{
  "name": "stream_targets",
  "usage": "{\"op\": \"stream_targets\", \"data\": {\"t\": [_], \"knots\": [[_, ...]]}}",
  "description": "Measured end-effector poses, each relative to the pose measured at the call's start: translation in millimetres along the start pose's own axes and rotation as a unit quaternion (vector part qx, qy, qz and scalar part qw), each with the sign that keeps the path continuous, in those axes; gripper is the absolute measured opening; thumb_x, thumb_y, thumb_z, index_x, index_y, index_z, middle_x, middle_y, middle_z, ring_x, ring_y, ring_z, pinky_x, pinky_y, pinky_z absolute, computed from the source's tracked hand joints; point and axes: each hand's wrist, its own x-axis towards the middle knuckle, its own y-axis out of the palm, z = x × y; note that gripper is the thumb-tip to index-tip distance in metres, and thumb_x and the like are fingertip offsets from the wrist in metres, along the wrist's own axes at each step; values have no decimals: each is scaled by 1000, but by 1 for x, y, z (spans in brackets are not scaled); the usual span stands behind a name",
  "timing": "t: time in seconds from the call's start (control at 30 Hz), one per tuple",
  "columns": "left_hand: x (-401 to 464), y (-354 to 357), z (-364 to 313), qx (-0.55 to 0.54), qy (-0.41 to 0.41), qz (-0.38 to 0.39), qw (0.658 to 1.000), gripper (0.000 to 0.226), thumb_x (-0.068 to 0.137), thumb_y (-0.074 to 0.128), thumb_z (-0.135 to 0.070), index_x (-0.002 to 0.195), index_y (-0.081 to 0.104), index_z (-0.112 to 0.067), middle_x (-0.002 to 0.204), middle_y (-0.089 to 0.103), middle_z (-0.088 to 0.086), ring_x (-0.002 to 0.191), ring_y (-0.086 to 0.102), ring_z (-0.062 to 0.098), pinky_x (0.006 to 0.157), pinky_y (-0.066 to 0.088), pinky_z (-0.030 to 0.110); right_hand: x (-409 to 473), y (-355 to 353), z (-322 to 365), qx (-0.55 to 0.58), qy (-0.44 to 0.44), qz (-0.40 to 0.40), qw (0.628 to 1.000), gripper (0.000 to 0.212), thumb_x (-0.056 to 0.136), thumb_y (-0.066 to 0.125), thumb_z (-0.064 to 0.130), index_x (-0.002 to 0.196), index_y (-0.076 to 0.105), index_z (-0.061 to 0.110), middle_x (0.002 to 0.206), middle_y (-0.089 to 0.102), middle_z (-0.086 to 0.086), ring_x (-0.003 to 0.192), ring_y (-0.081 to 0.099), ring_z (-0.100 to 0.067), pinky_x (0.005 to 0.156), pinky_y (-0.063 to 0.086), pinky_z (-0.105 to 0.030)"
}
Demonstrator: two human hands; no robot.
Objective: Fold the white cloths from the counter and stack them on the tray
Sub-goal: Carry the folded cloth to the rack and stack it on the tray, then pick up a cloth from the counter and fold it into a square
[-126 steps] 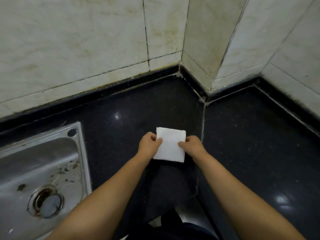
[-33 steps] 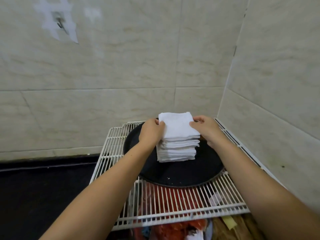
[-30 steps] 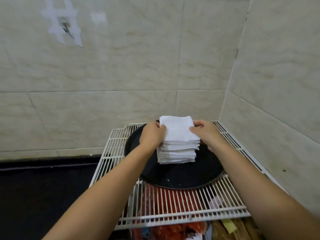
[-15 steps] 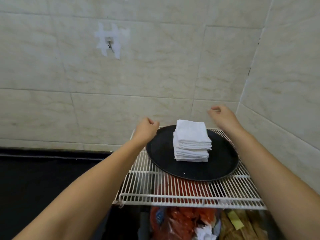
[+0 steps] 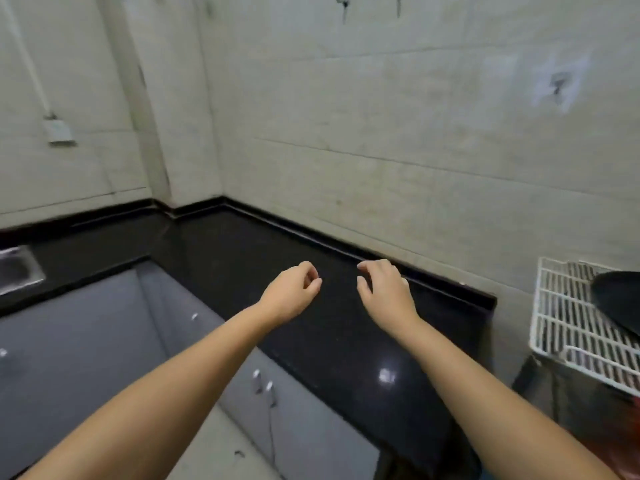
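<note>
You are holding both hands out over black table [image 5: 242, 258], carrying nothing. Left hand [image 5: 289, 296] fingers loosely curled, right hand [image 5: 386, 294] fingers relaxed and spread, likely readying for next cloth. No white cloth showing on table. Tray [image 5: 616, 292] sitting on wire rack [image 5: 568, 317] far right, stack cropped out, possibly behind frame edge.

No text, label, brand, number or sign can be read anywhere in the view. The frame is blurred, and the tiled wall [image 5: 415, 133], the dark tabletop [image 5: 311, 323], the cabinet doors [image 5: 86, 341] and the wire rack [image 5: 571, 323] at the right edge carry no lettering that can be made out.
</note>
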Motion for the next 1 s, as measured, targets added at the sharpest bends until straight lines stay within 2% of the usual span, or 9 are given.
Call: {"op": "stream_targets", "data": {"t": [0.1,0.23,0.4,0.57,0.7,0.77,0.83,0.9,1.0], "knots": [[-45,-42,84,71,-36,-27,996,16,94,48,-31,102,55,-18,95,54,-2,91,56,19,82,47,36,-13,72,75,-15,-102,23,994,31,91,56,25,121,59,16,119,58,-3,109,56,-25,88,43,-40],[-112,-82,189,150,-101,-48,982,27,95,47,-32,114,53,-14,113,53,7,111,50,24,93,43,40,-30,164,161,-3,-196,102,975,29,80,67,25,107,65,17,104,65,-1,90,65,-24,71,51,-37],[-183,-124,293,211,-214,-72,951,33,96,44,-34,122,51,-15,120,51,5,117,48,24,95,41,38,-48,260,262,4,-281,220,934,39,76,40,39,98,67,21,96,67,3,84,68,-18,64,53,-31],[-210,-166,383,254,-303,-95,914,34,97,41,-34,127,48,-18,125,50,1,120,46,20,95,39,33,-35,339,349,2,-362,279,889,39,77,38,40,97,67,23,96,67,5,84,68,-15,64,54,-32],[-214,-200,451,245,-394,-107,879,37,97,41,-34,130,43,-19,128,49,1,122,45,20,96,39,34,-6,401,421,18,-404,316,858,39,81,40,38,103,66,18,104,66,0,94,67,-21,71,54,-37],[-215,-214,481,240,-433,-112,861,38,97,41,-34,131,42,-19,129,48,0,123,44,20,96,38,33,7,431,454,43,-428,321,844,38,91,45,34,121,58,16,124,58,-4,117,56,-25,90,46,-41],[-221,-229,507,219,-467,-126,847,38,97,41,-34,131,42,-19,129,49,1,123,45,20,97,38,34,17,458,486,40,-458,358,813,43,97,41,34,137,43,17,143,42,-3,134,37,-23,104,33,-40],[-230,-244,530,197,-497,-139,834,37,97,41,-34,131,42,-18,128,49,1,122,45,19,97,38,34,24,484,517,48,-477,371,795,44,100,35,35,141,34,20,148,33,-1,138,28,-21,108,27,-38],[-247,-270,571,187,-533,-154,810,36,98,41,-33,131,43,-18,128,49,1,122,45,19,97,40,35,29,523,569,59,-503,391,769,44,100,34,36,142,32,20,148,32,-1,138,27,-21,108,26,-37]]}}
